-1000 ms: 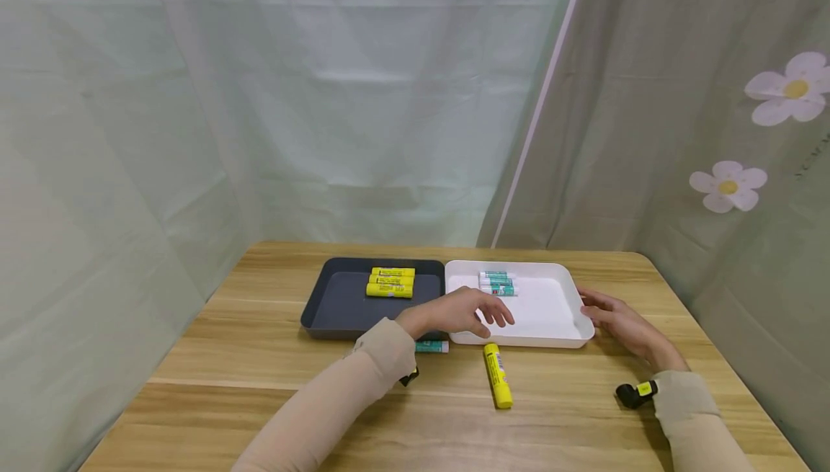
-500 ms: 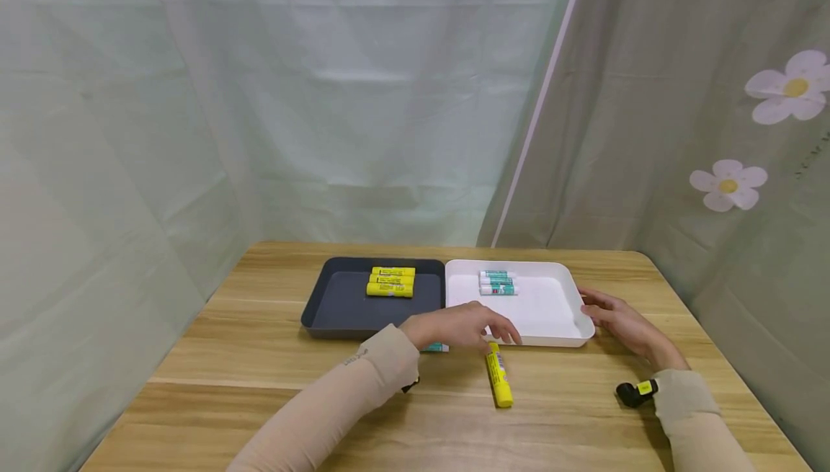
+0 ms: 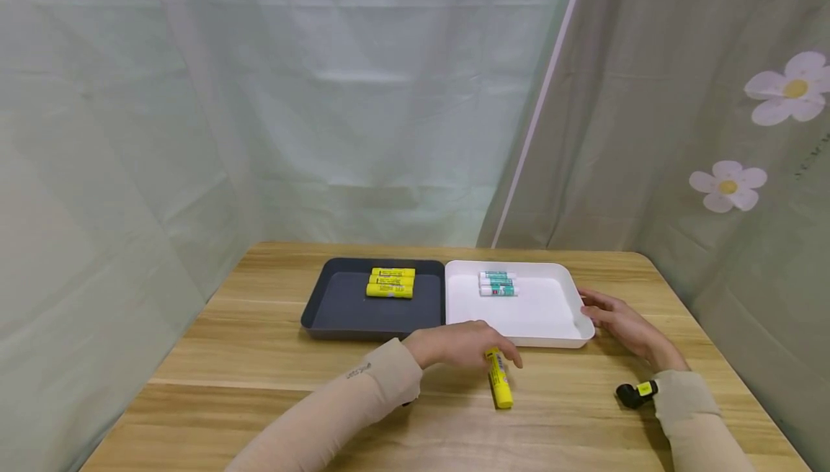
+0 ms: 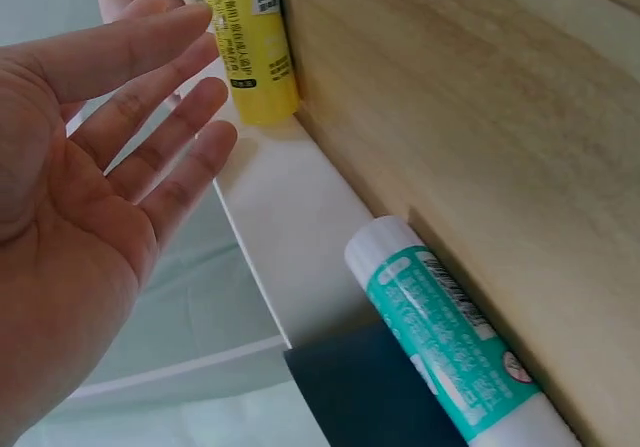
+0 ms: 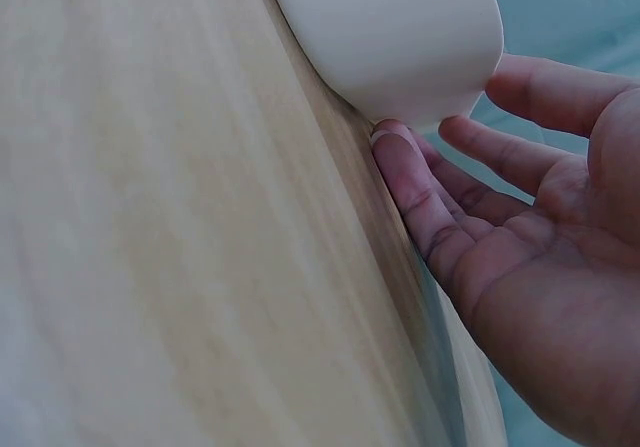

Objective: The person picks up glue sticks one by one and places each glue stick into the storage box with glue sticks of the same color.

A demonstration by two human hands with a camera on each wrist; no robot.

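Note:
My left hand (image 3: 462,346) hovers over the far end of a yellow glue stick (image 3: 501,385) lying on the table before the white tray (image 3: 547,324). In the left wrist view its fingers are extended, with the thumb tip close to the yellow stick (image 4: 252,52); contact is unclear. A teal-and-white glue stick (image 4: 440,332) lies beside the dark tray's edge, hidden behind the left arm in the head view. My right hand (image 3: 625,324) touches the white tray's right end, fingers nearly straight. Thumb and fingertips meet its outer wall (image 5: 400,37) in the right wrist view.
The dark grey tray (image 3: 337,313), left of the white one, holds three yellow glue sticks (image 3: 391,282) side by side. Three teal-and-white glue sticks (image 3: 498,284) lie in the white tray. Curtains (image 3: 363,133) hang behind and beside the wooden table (image 3: 214,357).
My left hand has come down and nearer, from the white tray's front rim to over the loose yellow glue stick. The right hand stays in place.

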